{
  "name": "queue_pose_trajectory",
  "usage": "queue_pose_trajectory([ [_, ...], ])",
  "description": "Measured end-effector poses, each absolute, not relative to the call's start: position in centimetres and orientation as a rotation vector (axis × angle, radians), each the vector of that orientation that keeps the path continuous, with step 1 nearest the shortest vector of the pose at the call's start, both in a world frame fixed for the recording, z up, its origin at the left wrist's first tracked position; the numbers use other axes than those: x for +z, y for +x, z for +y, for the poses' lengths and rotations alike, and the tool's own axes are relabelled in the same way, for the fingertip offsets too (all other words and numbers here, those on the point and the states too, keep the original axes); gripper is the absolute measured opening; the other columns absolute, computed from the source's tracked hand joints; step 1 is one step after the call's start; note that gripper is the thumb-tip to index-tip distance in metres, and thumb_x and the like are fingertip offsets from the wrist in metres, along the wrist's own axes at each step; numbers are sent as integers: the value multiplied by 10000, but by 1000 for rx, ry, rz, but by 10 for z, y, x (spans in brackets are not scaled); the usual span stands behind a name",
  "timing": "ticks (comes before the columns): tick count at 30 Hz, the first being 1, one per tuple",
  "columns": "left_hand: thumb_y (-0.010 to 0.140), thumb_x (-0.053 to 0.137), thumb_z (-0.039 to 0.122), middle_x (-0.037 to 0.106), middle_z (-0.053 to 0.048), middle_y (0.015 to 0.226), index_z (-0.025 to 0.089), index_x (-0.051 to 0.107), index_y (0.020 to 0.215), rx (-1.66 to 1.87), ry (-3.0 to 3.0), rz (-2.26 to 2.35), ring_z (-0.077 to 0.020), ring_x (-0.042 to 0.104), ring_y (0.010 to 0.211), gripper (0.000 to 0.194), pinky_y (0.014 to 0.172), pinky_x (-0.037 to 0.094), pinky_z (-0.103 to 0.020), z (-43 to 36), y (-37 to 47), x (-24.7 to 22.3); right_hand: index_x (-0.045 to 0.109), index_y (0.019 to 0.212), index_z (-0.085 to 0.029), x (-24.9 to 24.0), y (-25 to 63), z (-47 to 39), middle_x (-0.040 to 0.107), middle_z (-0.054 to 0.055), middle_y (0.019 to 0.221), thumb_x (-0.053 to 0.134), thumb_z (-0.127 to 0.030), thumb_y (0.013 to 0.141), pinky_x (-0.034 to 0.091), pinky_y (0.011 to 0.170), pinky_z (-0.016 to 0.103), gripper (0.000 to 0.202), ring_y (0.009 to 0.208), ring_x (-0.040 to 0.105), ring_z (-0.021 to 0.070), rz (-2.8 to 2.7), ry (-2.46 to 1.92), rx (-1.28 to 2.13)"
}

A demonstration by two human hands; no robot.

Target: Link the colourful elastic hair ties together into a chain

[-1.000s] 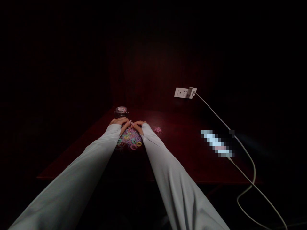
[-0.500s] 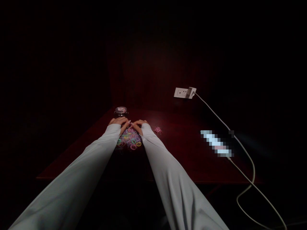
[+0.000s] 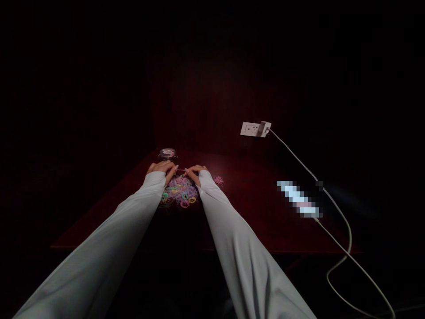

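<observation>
Between my two hands a thin, pale rubber band (image 3: 181, 170) is stretched sideways. My left hand (image 3: 163, 168) pinches one end of it between thumb and fingers. The other end is pinched in my right hand (image 3: 196, 171). Just below and in front of them lies a pile of small colourful rubber bands (image 3: 179, 191), mostly pink and purple, with a few thicker green, pink and yellow rings. A small separate heap of pink bands (image 3: 218, 180) rests to the right of my right wrist. The sleeves hide the pile's side edges.
A round clear container (image 3: 168, 153) with pinkish contents stands behind my left hand on the dark red table (image 3: 252, 212). To the right lies a blurred, bright phone-like object (image 3: 299, 198), joined to a white cable (image 3: 348, 230). A charger sits in the wall socket (image 3: 250, 129).
My hands have moved apart, the left to the left and the right to the right. The band now shows stretched between the fingertips, which were close together before.
</observation>
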State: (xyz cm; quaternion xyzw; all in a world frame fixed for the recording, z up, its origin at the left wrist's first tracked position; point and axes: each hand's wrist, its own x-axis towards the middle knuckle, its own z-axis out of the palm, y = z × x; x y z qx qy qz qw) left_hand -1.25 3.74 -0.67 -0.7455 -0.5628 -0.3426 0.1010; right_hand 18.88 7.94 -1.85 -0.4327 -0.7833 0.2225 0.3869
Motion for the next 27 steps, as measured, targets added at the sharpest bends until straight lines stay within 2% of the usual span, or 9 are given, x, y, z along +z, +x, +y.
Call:
queue_pose_trajectory([
  [6,1057,443,387,782,-38,1028,246,677,892,-1041,-2136,-1691,-240,690,1042,320,846,396,-360,44,-18,-11,848,925,-308,-16,194,78,733,-9,980,591,-586,1006,364,1076,360,388,1043,607,194,-1953,-1163,534],
  [14,1050,467,396,778,-38,1078,271,687,917,-1093,-2102,-1768,-259,673,1075,286,863,417,-389,48,-26,-12,849,916,-296,-14,200,78,728,-15,928,624,-503,1011,360,1083,338,320,993,620,175,-1910,-1176,527],
  [27,1048,435,399,754,-60,1099,262,652,922,-1096,-2090,-1831,-277,668,1109,286,912,400,-416,43,-24,-9,838,882,-269,-8,200,69,741,3,976,636,-405,1021,309,1152,399,280,1067,623,193,-1856,-1277,503],
])
